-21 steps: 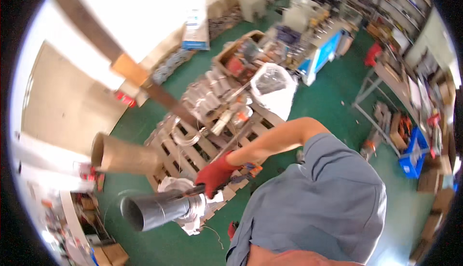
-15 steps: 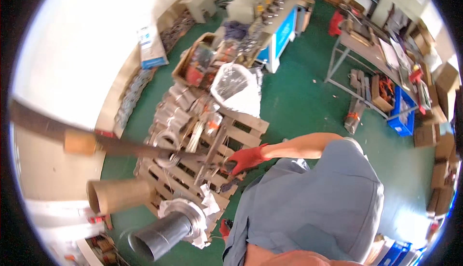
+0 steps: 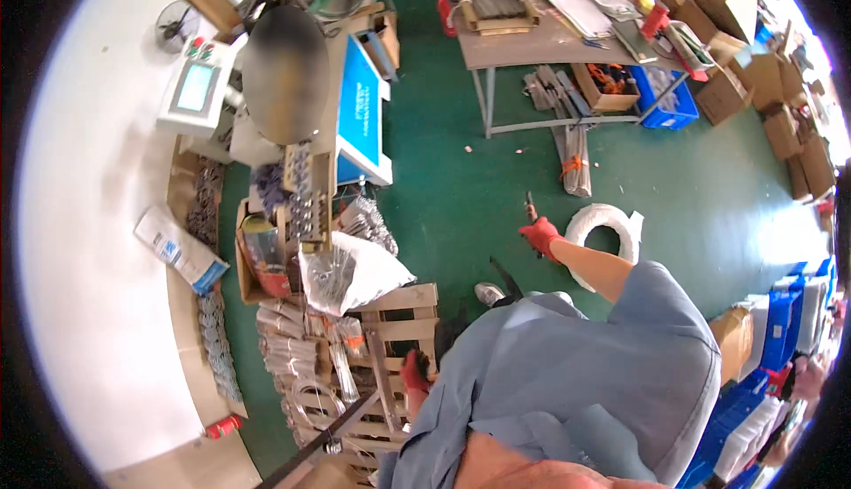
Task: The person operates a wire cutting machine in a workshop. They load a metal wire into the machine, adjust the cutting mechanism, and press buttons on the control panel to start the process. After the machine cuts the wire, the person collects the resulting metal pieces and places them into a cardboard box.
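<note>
You get a bright view: the white wall (image 3: 97, 214) at left is nearly washed out, and glare whitens the green floor (image 3: 443, 196) at far right. Your red-gloved right hand (image 3: 541, 237) shows clearly. A blurred oval veils part of the blue-fronted machine (image 3: 359, 112). Edges bow toward the black rim.

You had a brown-topped, metal-legged table (image 3: 501, 51) ahead, blue plastic crate (image 3: 675, 117) under its right end; white-and-blue sack (image 3: 182, 250) by the pale wall (image 3: 93, 187), left; brown cardboard boxes (image 3: 782, 132) far right.
</note>
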